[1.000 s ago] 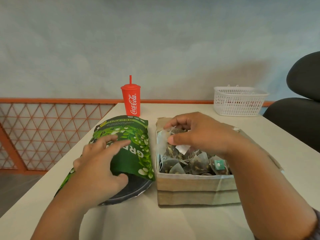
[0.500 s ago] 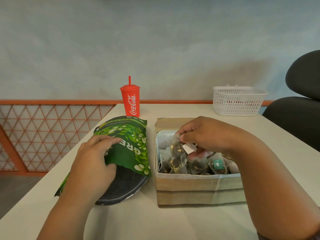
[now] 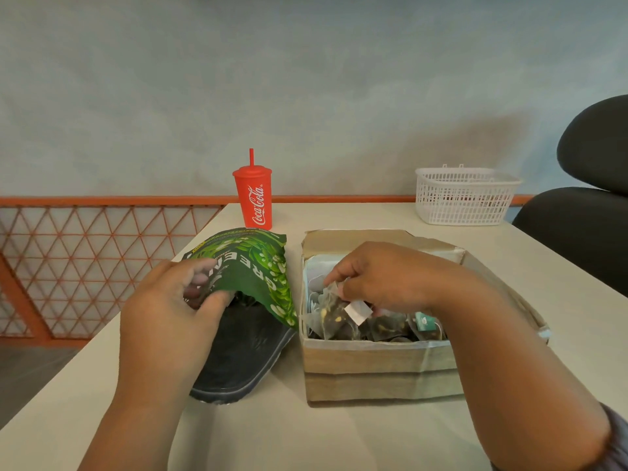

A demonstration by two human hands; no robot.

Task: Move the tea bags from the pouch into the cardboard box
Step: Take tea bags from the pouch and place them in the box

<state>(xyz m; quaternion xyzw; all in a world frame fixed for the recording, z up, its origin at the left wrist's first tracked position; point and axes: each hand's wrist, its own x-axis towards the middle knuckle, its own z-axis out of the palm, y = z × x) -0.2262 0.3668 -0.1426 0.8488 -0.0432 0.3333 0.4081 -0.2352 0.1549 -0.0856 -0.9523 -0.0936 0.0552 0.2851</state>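
The left hand gripped the pouch edge — beside it, the right hand pinched a tea bag in the cardboard box.

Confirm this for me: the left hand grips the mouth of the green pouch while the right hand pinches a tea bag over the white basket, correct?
Not quite. In the head view, the right hand pinches the tea bag over the cardboard box, not the white basket, which stands apart near the table's far edge. The left hand does grip the mouth of the green pouch.
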